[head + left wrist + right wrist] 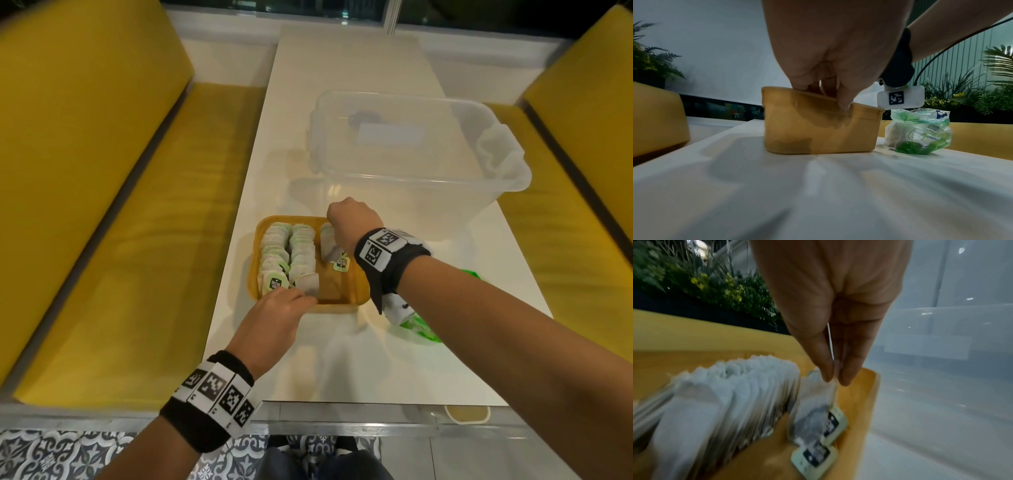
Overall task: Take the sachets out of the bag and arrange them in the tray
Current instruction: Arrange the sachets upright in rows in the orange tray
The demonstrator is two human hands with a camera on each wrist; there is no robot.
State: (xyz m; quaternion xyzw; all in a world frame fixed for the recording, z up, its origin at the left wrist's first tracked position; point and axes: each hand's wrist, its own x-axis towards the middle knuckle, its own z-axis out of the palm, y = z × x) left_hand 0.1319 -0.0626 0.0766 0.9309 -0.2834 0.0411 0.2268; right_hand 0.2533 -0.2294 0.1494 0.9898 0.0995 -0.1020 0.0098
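Observation:
A yellow tray (pixel 337 291) stands on the white table, with two packed rows of tea sachets (pixel 287 253) along its left side. My right hand (pixel 342 222) hovers over the tray's far right corner. Its thumb and fingers (pixel 826 369) pinch the top edge of a sachet (pixel 813 415) that stands upright there, two green tags (pixel 813 456) lying beside it. My left hand (pixel 284 305) is at the tray's near rim (pixel 818 126): the thumb (pixel 844 100) presses the outer wall, the fingers curl inside. The green plastic bag (pixel 920 134) lies right of the tray, partly hidden by my right wrist.
A large clear plastic bin (pixel 411 154) stands just beyond the tray, close to my right hand. Yellow benches (pixel 102 205) flank the narrow table (pixel 342 359) on both sides. Plants (pixel 962 100) line the background.

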